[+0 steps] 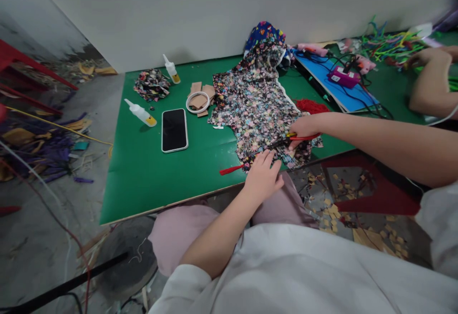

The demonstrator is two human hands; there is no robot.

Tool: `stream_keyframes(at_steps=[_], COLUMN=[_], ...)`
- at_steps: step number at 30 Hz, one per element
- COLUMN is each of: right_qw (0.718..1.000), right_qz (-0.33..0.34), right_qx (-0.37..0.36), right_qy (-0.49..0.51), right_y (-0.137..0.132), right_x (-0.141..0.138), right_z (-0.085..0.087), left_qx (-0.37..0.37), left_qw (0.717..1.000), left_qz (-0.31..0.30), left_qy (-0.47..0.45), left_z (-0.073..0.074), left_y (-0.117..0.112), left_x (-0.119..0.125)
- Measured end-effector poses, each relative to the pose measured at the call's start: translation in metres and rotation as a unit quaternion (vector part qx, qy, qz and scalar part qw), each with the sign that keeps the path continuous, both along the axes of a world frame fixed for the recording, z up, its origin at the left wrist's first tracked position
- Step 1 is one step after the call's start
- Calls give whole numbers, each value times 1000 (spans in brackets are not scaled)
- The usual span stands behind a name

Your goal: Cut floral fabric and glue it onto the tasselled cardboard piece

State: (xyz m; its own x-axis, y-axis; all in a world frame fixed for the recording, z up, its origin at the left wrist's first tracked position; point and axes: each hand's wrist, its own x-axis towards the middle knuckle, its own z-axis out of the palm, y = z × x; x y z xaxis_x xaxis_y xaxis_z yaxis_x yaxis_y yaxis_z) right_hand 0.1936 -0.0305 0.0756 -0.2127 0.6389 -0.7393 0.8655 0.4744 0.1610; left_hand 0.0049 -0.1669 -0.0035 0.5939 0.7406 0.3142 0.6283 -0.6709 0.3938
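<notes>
Floral cloth point(254, 89): laid over green worktop point(143, 190), far end bunched toward wall point(200, 13), near end at front edge. Probably light, soft, limp; apt to wrinkle or slide. Best hold: near edge, pressed flat. Right hand point(306, 124): fingers curled around scissors point(309, 137), over near part of cloth; blade gap unclear. Left hand point(263, 175): palm down, fingers slightly spread, touching near edge. Red tassel point(231, 170) just beside; phone point(174, 130) farther left.
</notes>
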Motion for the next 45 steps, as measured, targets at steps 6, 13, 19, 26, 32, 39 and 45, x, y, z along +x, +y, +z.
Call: stream_keyframes(at_steps=[6,13,19,26,32,39,45], right_qw=[1000,997,997,998,999,999,999], right_qz=[-19,4,9,35,21,27,24], right_qx=[19,39,44,17,0,-20,-27], right_qy=[-7,-60,-59,-39,-25,-8,-35], right_y=[0,-5,-11,-11,-7,-6,-5], right_x=[-6,-20,-21,-6,10,11,6], right_z=[2,13,18,9,3,2,4], left_qx=[-3,2,4,2,-7,2,4], left_qw=[1000,1000,1000,1000,1000,1000,1000], left_qz=[-1,2,4,6,5,8,5], left_qy=[-5,-2,-7,-3,-8,-1,4], left_z=[0,0,0,1,2,1,1], left_y=[0,0,0,0,-1,0,0], left_x=[0,0,1,1,0,0,0])
